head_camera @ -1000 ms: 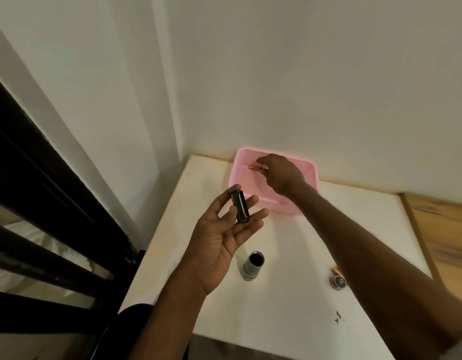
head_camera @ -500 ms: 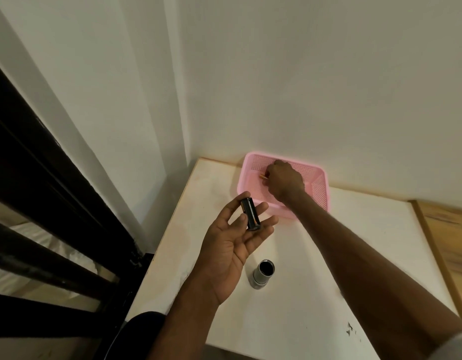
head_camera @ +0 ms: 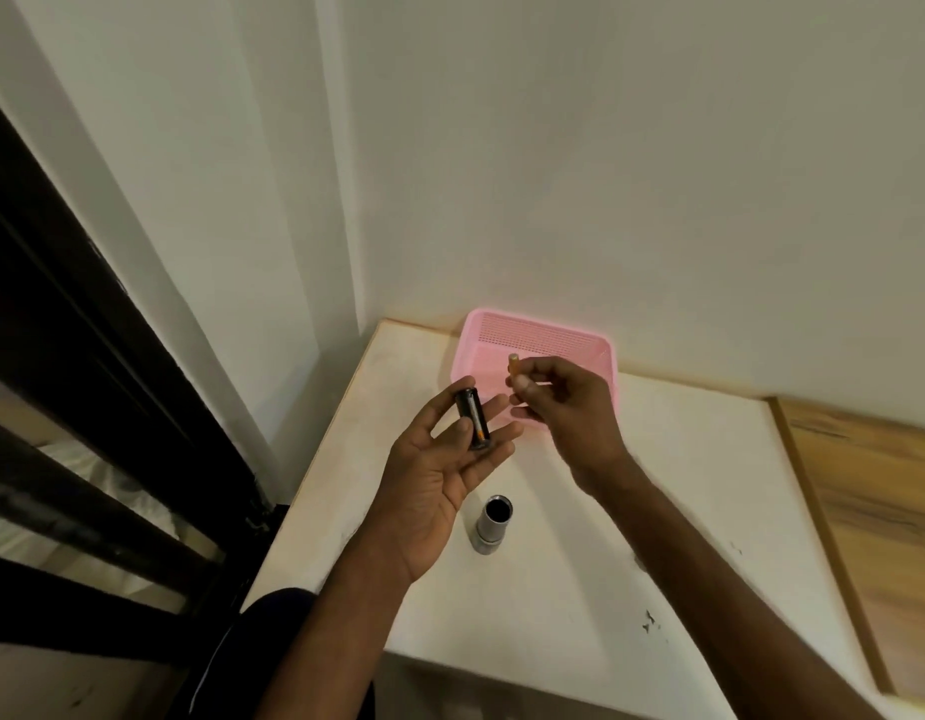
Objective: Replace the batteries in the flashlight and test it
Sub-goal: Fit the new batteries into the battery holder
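Head view looks down on a white tabletop (head_camera: 580, 537) pushed into a wall corner. The left hand (head_camera: 439, 470) is raised palm up above the left part of the tabletop, fingers loosely spread, and a black battery holder (head_camera: 473, 419) lies across the fingers, pinned by the thumb along its near side (a strip of orange shows on one battery seated in it). The right hand (head_camera: 564, 402) hovers just to the right of the left one, above the near edge of a pink basket (head_camera: 600, 350), and it pinches a small orange battery (head_camera: 513, 364) between thumb and forefinger, the battery standing nearly upright with its top end clear of the fingertips. Battery and holder are close but apart, with a small gap between the two hands.

On the tabletop, below and slightly right of the left palm, a silver flashlight body (head_camera: 492, 524) stands on end with its open dark mouth facing up; neither hand touches it. The basket sits at the far edge of the tabletop against the wall, near the far left corner, its slotted back wall visible. What else lies inside it cannot be told. A wooden surface (head_camera: 876, 511) adjoins the right edge of the tabletop, and dark bars (head_camera: 86, 356) run down the left side of the view.
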